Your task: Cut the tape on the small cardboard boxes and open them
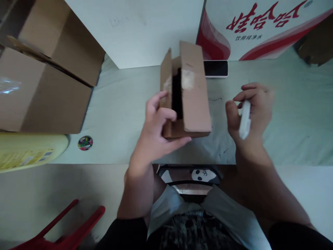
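A small brown cardboard box (196, 100) stands on the cloth-covered table, its two top flaps parted. Pieces of clear tape show on the flaps, and something dark that I cannot make out lies in the gap. My left hand (158, 128) grips the box at its near left corner, fingers over the left flap and thumb along the near side. To the right, apart from the box, my right hand (251, 114) is raised over the table. Its fingers are closed around a slim white utility knife (245, 119); whether a blade is out cannot be seen.
Behind the box stand a white panel (145, 31) and a red-and-white carton (260, 45), with a phone (216, 68) before them. Larger cardboard boxes (59, 93), a yellow bottle (31, 149) and a round sticker (85, 142) are left. A red stool (70, 232) is on the floor.
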`<state>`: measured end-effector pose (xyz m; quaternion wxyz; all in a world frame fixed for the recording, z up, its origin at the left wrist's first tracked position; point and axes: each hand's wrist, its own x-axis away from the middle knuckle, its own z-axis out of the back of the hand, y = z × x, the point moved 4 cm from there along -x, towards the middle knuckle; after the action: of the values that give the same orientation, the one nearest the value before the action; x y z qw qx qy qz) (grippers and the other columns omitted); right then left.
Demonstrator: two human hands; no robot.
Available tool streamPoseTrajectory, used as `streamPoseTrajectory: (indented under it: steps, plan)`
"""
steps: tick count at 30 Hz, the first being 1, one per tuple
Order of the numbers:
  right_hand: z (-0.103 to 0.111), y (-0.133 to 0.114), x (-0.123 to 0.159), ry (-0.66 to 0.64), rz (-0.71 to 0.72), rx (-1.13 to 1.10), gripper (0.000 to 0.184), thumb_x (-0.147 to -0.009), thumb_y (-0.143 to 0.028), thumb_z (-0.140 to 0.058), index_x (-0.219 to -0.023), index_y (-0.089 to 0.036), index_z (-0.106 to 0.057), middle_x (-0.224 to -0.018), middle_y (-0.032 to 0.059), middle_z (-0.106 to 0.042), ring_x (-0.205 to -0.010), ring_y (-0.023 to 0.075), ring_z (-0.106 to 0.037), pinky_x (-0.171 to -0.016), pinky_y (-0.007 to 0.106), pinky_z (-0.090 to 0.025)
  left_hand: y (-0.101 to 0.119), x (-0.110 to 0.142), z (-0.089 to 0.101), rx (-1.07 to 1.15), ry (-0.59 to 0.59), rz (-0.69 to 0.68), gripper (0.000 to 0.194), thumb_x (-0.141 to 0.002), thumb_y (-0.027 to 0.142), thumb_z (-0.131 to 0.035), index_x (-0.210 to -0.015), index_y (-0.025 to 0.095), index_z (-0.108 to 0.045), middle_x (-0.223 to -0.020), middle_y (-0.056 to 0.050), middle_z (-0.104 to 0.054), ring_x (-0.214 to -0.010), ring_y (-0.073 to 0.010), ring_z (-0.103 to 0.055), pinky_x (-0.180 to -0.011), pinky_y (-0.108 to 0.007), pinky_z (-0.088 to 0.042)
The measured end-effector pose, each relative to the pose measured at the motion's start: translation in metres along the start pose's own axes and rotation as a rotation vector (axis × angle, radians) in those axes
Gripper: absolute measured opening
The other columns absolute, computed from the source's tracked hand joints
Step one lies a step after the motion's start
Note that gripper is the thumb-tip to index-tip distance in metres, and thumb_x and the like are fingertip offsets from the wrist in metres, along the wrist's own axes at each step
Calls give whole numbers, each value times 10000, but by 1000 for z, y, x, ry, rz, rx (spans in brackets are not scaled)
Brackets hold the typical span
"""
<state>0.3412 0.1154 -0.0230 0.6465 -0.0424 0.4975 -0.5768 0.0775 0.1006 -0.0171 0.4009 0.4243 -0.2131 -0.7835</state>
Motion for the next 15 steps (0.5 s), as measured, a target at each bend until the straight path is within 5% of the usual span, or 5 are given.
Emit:
streamPoseTrajectory:
  steps: [3,7,13,15]
  plan:
    - [-17,16,2,-105,37,58,163,-831,-316,-679,-963,-256,-607,-1163,136,-630,-1133,314,-653,-1063,580,-527,-31,2,10,106,279,69,657,-832,805,-755,-1078,301,-413,-1503,-96,-497,-1505,-357,-492,-1143,-594,-525]
    - [-30,35,9,-294,-49,141,242,-756,-254,-637,-996,-248,-604,-1245,156,-654,-1192,330,-664,-1077,586,-542,-63,11,16,304,594,298,450,-963,628,-672,-1010,311,-356,-1236,-30,-617,-1112,-231,-681,-929,-460,-600]
    - [-35,70,15,-448,-145,243,383,-698,-168,-615,-1077,-218,-643,-1359,195,-647,-1277,364,-653,-1149,605,-522,-105,25,31,389,725,427,439,-889,621,-717,-1000,312,-426,-1000,-1,-634,-995,-211,-704,-797,-386,-592]
    - [-40,80,19,-493,-147,231,474,-688,-140,-617,-1156,-182,-672,-1419,228,-628,-1350,378,-631,-1193,589,-505,-114,25,34,422,631,447,402,-908,662,-662,-985,307,-489,-1011,-11,-688,-1083,-223,-719,-870,-396,-608]
